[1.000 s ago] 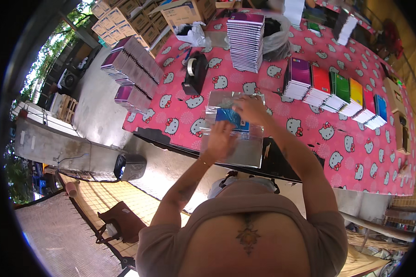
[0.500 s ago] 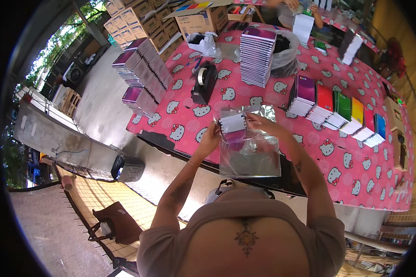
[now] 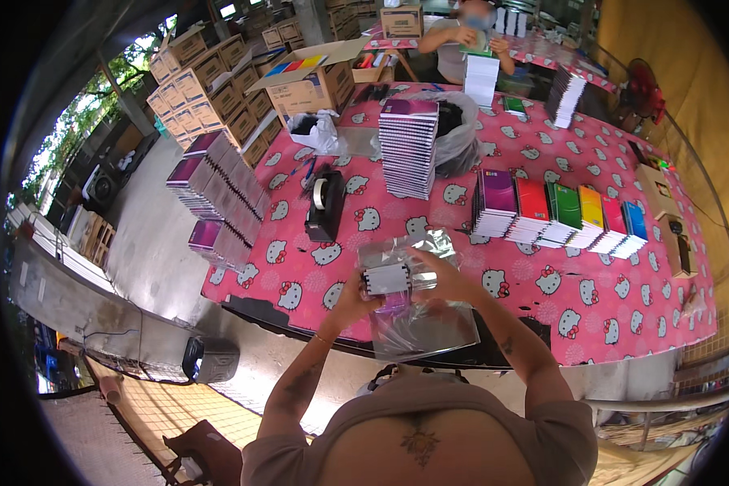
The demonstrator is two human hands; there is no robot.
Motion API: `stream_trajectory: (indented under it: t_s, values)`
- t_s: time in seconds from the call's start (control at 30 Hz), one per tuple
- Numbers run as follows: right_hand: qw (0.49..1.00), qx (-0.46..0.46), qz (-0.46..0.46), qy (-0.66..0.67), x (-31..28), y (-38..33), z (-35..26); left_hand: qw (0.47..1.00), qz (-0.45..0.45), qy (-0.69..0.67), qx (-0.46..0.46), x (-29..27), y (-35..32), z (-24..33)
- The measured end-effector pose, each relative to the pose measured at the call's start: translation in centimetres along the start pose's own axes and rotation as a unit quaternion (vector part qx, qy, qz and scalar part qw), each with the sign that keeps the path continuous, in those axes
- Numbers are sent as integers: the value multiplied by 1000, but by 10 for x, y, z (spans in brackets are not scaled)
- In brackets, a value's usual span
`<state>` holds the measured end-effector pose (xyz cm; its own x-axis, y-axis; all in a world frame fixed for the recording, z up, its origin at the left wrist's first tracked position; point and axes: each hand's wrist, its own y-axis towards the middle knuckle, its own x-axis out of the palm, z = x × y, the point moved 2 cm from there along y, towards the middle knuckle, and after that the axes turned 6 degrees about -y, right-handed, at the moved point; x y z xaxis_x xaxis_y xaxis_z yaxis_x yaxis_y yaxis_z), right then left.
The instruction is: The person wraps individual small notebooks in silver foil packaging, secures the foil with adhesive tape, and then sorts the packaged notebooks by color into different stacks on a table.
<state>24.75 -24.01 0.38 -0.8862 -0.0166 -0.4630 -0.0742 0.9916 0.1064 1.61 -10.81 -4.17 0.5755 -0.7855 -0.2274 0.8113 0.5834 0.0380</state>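
Observation:
Close to the table's near edge, a small stack of spiral notebooks (image 3: 387,279) shows white page edges, black rings and a purple cover below. My left hand (image 3: 353,303) is closed around its left end, thumb along the near side. A clear plastic bag (image 3: 429,330) lies under and around the stack, its shiny film spreading beyond it. At the stack's right end, my right hand (image 3: 444,277) has its fingers bent onto the film; the fingertips are partly lost in glare. A black tape dispenser (image 3: 326,212) with a pale roll stands just beyond my left hand.
Purple notebooks rise in a tall stack (image 3: 407,150) mid-table and in stacks at the left edge (image 3: 211,190). Rows of coloured notebooks (image 3: 563,211) stand right. A plastic bag with dark contents (image 3: 459,134) sits behind. Across the table, a person (image 3: 470,40) handles a green notebook. Cartons (image 3: 202,89) fill the back left.
The view has tilted up, showing more of the far side and the other person. My right hand has closed in on the stack's right end, and the stack has turned slightly.

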Motion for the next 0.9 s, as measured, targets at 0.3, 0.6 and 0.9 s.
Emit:
stream_trajectory:
  t_s: [0.3,0.6,0.9]
  values:
    - [971,14,187,-151,-4,34,-60,927,284,238,53,-158,81,-44]
    - [905,59,249,-341,17,30,-85,943,185,-257,-99,-169,120,-56]
    - [904,123,253,-321,23,40,-83,882,283,375,-30,-171,96,-45]
